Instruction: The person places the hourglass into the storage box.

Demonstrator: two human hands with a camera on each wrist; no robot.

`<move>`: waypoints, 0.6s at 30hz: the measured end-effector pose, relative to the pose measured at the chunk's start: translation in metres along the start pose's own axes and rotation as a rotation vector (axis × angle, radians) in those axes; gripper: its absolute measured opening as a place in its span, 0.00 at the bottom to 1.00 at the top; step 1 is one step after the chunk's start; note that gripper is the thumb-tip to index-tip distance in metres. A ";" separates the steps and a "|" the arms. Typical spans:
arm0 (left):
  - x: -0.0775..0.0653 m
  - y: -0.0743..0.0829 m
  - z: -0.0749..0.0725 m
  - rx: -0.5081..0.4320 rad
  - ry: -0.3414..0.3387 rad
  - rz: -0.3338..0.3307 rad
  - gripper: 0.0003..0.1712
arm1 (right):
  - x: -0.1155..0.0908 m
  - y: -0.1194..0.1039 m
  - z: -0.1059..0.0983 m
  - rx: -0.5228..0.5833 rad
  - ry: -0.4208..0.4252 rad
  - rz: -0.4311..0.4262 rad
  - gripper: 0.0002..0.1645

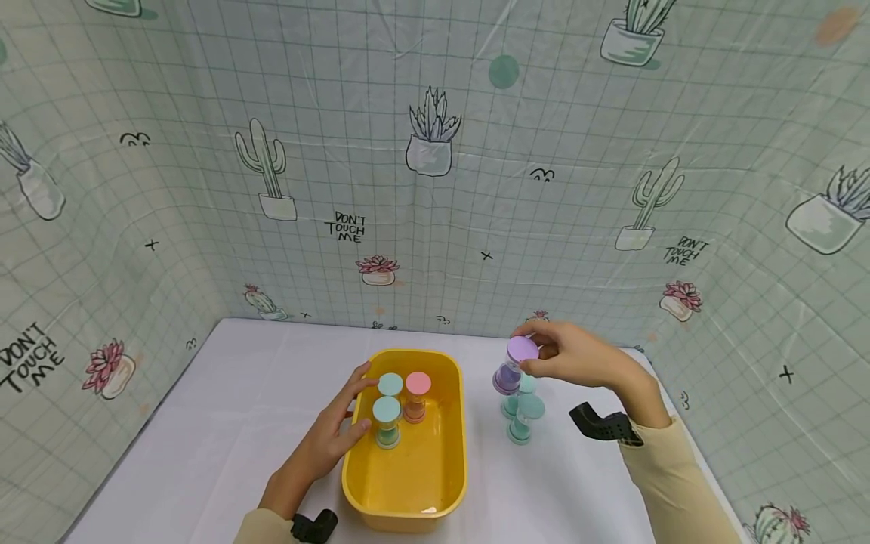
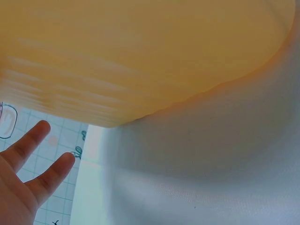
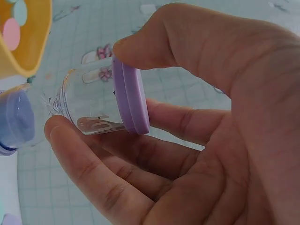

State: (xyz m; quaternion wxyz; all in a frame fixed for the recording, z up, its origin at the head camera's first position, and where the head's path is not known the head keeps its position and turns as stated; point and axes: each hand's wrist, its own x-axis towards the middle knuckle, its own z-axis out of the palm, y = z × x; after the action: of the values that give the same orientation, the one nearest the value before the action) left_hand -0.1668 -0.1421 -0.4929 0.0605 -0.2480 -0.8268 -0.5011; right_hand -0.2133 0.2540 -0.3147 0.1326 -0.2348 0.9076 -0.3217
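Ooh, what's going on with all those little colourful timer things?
A person's right hand is holding a purple hourglass by its top, with thumb and fingers. Their left hand is at the left edge of a yellow tub. Inside stand a pink hourglass and two blue-green-topped hourglasses. At least two green hourglasses stand on the white table, to the right of the tub.

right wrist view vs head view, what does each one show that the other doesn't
Only the right wrist view: a readable white printed marking on the purple-capped hourglass.
Only the head view: the left hand beside the yellow tub, and both beige sleeves.
Both: the right hand holding that hourglass, and a pink lid in the tub.
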 end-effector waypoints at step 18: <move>0.000 -0.003 0.000 -0.002 -0.006 0.005 0.33 | 0.040 -0.046 0.020 0.000 -0.084 -0.129 0.25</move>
State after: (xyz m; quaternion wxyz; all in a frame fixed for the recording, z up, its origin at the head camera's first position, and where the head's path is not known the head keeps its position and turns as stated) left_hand -0.1680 -0.1438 -0.4953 0.0591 -0.2516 -0.8260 -0.5010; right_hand -0.2238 0.1915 -0.3036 0.1494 -0.3062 0.8841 -0.3197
